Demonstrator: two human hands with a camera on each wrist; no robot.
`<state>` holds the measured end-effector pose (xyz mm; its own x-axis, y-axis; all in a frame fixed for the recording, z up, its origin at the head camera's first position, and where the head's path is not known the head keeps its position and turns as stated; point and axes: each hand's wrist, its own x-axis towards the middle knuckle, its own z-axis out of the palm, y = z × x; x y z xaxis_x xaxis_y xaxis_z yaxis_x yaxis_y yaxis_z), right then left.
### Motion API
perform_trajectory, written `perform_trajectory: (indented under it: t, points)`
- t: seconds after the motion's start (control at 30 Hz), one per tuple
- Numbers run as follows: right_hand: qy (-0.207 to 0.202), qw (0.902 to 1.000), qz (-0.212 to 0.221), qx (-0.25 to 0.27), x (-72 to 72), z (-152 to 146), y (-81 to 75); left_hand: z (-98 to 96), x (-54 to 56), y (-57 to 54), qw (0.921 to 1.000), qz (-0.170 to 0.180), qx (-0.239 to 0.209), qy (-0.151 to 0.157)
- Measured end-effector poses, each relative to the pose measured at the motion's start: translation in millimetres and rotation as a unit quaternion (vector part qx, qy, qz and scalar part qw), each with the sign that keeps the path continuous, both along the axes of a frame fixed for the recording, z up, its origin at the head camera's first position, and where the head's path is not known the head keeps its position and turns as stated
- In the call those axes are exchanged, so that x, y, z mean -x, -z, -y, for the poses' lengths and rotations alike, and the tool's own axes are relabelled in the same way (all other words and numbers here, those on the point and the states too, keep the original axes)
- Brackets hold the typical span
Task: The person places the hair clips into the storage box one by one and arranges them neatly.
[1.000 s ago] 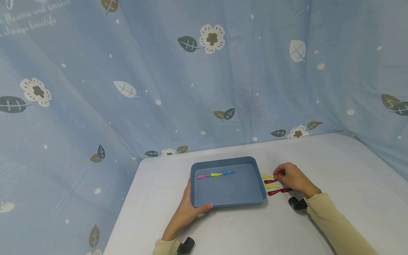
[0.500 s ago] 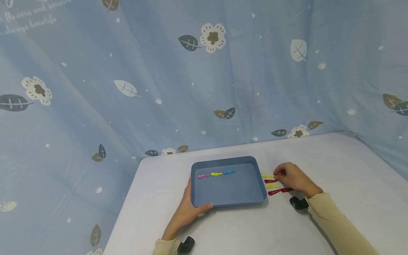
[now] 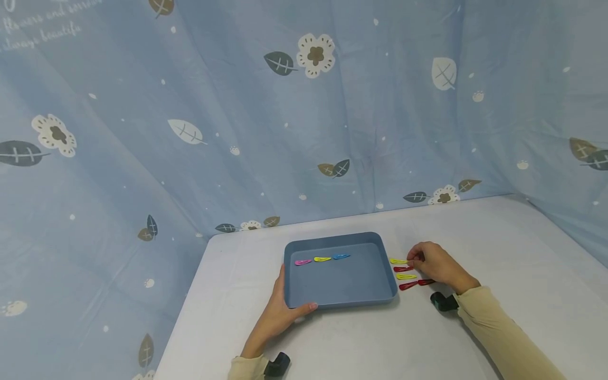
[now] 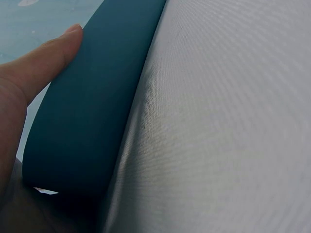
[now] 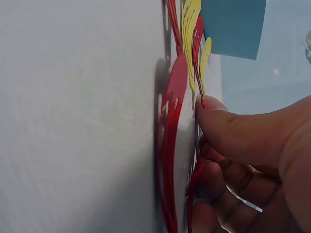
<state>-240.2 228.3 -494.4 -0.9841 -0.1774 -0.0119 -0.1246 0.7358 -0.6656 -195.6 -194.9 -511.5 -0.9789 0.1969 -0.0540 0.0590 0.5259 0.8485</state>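
Note:
At its near left corner, a blue-grey tray (image 3: 342, 289) is gripped by my left hand (image 3: 277, 312), thumb along the front wall and fingers at the left side. Inside it lie a pink hair clip (image 3: 303, 262), a yellow hair clip (image 3: 322, 259) and a blue hair clip (image 3: 341, 256) in a row. Right of the tray, my right hand (image 3: 438, 265) pinches the narrow end of another yellow hair clip (image 3: 397, 261) between thumb and index finger. The thumb tip also meets a red hair clip (image 5: 197, 48). Another red clip (image 5: 193, 194) lies by the curled fingers.
Just below the right hand lie another yellow clip (image 3: 406, 277) and two red clips, one at the left (image 3: 408, 286) and one at the right (image 3: 426, 282). A white cloth covers the table (image 3: 351, 343). Behind hangs a blue patterned curtain (image 3: 266, 169).

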Motion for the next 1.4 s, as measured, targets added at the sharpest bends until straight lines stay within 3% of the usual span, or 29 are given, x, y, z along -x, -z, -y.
perform_trajectory:
  t: [0.67, 1.03, 1.4]
  points:
    - [0.002, 1.0000, 0.002, -0.007, -0.6, 0.1, -1.0, -0.2, -0.9, 0.2, 0.9999, 0.006, -0.011, 0.001]
    - [0.000, 0.9991, -0.040, -0.015, -3.0, 0.3, -9.9, 0.9, 1.0, -0.1, 0.9999, -0.007, -0.012, 0.003]
    - [-0.010, 0.9986, -0.052, -0.003, -7.2, 3.2, -21.5, 1.2, 0.4, 0.3, 0.9998, -0.010, -0.017, 0.010]
